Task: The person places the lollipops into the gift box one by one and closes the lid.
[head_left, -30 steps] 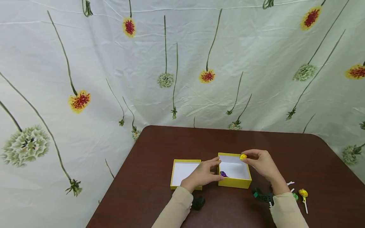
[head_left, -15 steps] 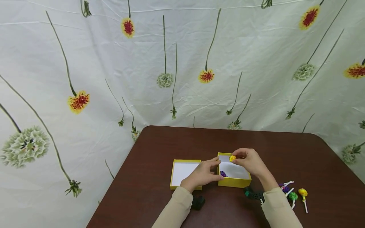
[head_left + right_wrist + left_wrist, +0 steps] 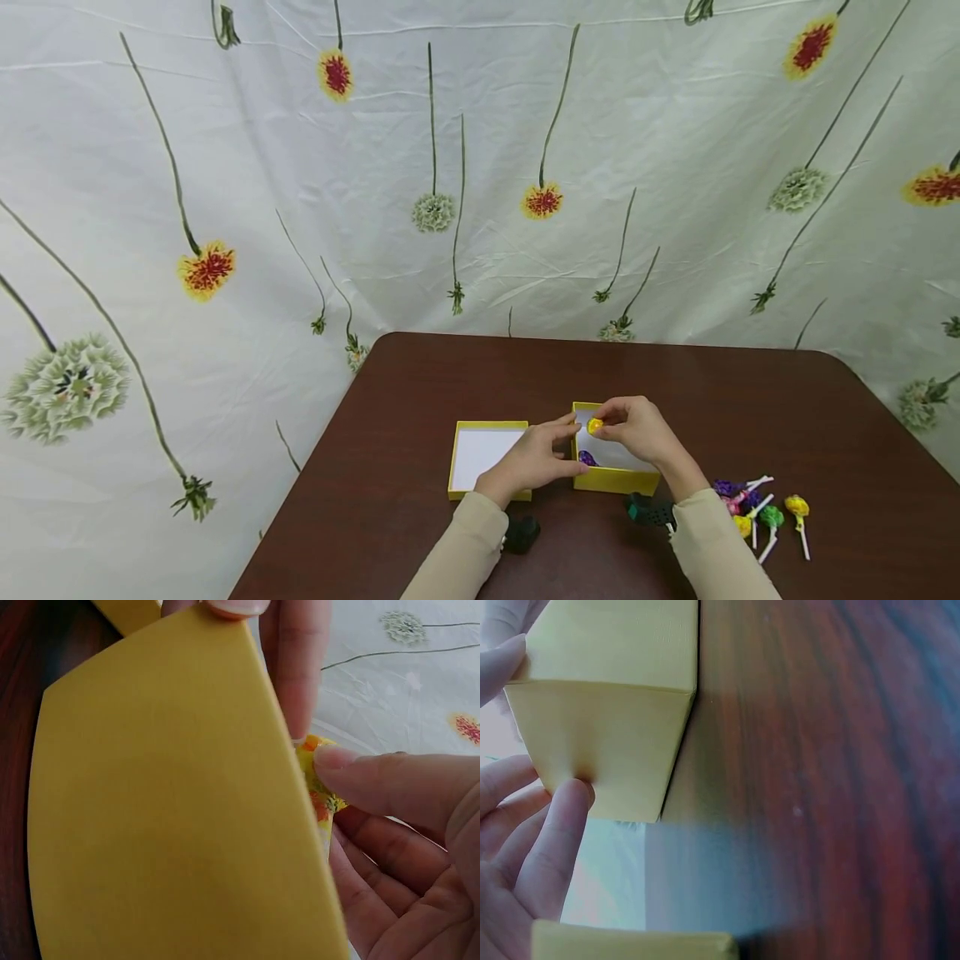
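A yellow box with a white inside (image 3: 617, 481) stands uncovered on the table. My left hand (image 3: 531, 457) grips its left side, the thumb at the near corner and a fingertip pressing the side wall in the left wrist view. With thumb and fingers my right hand (image 3: 637, 432) pinches a yellow-wrapped lollipop (image 3: 594, 426) over the box's opening. That wrapper (image 3: 319, 780) shows behind the box wall in the right wrist view; its stick is mostly hidden. A purple-wrapped lollipop (image 3: 587, 458) lies inside the box at the left.
Left of the box lies its yellow-edged lid (image 3: 480, 458), white inside up, partly behind the left hand. Several lollipops, among them a green one (image 3: 771, 517) and a yellow one (image 3: 797, 507), lie on the brown table (image 3: 465, 375) at the right. A flowered cloth (image 3: 495, 250) hangs behind.
My right hand has moved left with the yellow lollipop, from the box's right rim to above its left part. More lollipops on the table show now. The left hand stays in place.
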A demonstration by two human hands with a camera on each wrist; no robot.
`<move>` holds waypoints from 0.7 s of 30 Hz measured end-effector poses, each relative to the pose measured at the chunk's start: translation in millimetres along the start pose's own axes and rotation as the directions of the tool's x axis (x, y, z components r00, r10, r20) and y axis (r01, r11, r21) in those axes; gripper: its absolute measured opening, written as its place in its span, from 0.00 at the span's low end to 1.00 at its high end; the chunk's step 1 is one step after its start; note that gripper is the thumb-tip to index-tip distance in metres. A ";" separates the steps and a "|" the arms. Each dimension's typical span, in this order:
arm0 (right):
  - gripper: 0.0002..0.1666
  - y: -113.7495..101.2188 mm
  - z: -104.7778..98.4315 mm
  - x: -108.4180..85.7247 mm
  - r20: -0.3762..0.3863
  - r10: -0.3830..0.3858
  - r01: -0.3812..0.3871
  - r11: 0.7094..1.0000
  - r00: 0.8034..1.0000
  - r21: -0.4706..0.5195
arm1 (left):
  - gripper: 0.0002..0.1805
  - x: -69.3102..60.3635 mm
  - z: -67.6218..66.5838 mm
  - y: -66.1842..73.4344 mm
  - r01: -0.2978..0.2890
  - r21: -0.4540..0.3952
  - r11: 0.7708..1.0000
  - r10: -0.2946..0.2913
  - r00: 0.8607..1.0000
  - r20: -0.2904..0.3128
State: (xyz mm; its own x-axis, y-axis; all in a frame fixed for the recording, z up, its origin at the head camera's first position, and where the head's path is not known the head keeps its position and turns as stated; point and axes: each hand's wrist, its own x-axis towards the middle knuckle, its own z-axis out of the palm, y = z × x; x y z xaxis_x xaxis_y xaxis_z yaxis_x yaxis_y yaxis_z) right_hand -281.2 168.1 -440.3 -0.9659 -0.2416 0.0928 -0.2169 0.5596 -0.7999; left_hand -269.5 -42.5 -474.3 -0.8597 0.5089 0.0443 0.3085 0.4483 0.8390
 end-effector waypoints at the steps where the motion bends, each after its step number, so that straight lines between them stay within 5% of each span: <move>1: 0.07 0.0 0.8 0.6 0.004 -0.005 0.005 1.000 1.000 -0.002 | 0.38 0.0 0.0 -0.3 -0.002 -0.001 1.000 0.002 1.000 0.000; 21: 0.09 7.6 19.8 11.4 0.071 0.005 -0.005 1.000 0.997 -0.004 | 0.37 -2.0 -1.6 1.0 -0.038 -0.013 0.999 0.038 0.999 0.008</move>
State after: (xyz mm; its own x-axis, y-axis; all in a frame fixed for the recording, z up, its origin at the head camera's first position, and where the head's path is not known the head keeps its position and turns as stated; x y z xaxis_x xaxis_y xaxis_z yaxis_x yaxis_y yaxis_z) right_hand -291.1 153.9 -457.0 -0.9546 -0.2943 0.0461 -0.2124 0.5637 -0.7982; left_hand -268.2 -44.2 -472.6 -0.8439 0.5317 0.0718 0.3357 0.4189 0.8437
